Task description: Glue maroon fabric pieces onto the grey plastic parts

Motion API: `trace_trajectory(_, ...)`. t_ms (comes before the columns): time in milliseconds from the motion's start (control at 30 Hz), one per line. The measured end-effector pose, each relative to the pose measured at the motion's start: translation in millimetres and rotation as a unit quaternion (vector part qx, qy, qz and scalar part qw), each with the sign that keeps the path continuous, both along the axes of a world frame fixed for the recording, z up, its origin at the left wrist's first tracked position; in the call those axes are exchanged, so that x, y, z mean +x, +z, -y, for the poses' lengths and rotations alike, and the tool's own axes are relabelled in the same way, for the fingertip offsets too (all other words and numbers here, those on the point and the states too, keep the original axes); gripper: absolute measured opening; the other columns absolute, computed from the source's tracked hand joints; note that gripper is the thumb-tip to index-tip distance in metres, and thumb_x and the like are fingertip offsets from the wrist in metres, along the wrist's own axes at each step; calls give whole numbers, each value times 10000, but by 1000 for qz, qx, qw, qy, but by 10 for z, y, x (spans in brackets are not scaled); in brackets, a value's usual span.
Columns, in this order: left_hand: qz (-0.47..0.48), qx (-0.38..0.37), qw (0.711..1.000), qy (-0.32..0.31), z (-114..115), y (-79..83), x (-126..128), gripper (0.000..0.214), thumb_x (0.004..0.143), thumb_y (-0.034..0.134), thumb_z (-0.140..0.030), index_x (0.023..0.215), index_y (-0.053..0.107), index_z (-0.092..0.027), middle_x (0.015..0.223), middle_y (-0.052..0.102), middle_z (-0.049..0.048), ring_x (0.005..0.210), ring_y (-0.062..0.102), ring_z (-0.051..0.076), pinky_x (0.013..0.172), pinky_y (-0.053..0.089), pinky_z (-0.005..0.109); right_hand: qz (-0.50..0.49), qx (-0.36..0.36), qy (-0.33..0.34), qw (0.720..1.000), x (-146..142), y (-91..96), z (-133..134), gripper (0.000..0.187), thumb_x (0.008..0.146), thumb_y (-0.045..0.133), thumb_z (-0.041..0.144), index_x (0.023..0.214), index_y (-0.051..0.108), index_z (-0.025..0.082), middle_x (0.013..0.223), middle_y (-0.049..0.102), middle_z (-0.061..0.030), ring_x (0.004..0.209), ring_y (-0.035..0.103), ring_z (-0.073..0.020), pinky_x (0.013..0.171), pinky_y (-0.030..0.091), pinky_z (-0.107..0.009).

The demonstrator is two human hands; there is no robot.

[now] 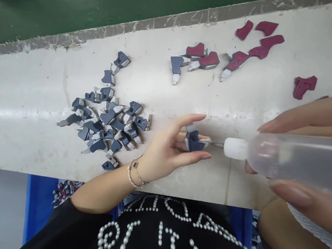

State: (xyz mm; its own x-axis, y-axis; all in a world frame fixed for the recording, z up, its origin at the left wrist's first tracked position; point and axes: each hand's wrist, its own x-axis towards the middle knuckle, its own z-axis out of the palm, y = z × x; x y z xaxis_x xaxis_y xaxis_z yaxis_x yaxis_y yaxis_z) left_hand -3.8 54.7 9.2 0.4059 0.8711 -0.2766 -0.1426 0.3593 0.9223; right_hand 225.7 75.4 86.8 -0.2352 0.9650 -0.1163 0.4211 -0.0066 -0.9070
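**Lined up tip to tip, left to right**

Pinching a navy-and-grey part between thumb and fingers of the left hand, with its pale end turned right. Gripping a translucent bottle in the right hand, fingers above and thumb below, long axis running nearly level across the view. Pointing left from the white cap with a thin needle, straight at that pale end; too fine to tell whether touching or just short. Seemingly depending most on that shared line.

Nearer to the part with the left hand, by direct hold; reaching it from the right only through bottle and needle.

Heaped left of the left hand on the table: navy parts. Scattered beyond the hands, towards the far edge: maroon-topped parts, then loose maroon pieces. Placed below the near edge: a blue bin.
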Motion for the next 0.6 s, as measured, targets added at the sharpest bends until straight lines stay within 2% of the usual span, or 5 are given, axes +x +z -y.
trace_trajectory(100,14,-10,1000,-7,3,-6,-2,732,794,828,-284,1419,447,-313,963,763,8,841,759,186,742,642,277,33,44,53,997,-63,-3,20,319,811,738,568,1058,621,403,729,583,-13,520,513,-148,376,447,-354)
trace_trajectory(200,17,11,1000,-7,4,-6,-4,648,771,849,-290,1308,486,-285,883,743,-15,816,763,182,685,629,245,13,53,49,997,-121,-19,40,250,854,717,518,1029,596,387,765,566,1,520,494,-129,416,495,-332)
trace_trajectory(400,15,12,1000,-13,11,26,0,573,776,848,-282,1213,478,-282,797,708,-51,757,756,155,662,620,227,27,55,61,996,-176,-41,6,243,867,715,498,930,553,327,761,573,22,551,529,-116,367,383,-273)
trace_trajectory(500,3,3,1000,-12,13,35,1,580,767,854,-298,1208,478,-278,801,710,-48,761,761,167,663,628,242,50,49,53,996,-171,-39,8,262,860,706,529,919,550,328,729,572,28,565,559,-134,364,384,-282)
trace_trajectory(600,16,1,1000,-8,18,34,1,596,757,862,-271,1213,479,-284,817,716,-46,772,763,162,662,624,229,45,13,39,998,-145,-71,51,292,811,769,500,851,562,297,672,561,34,494,508,-109,368,393,-293)
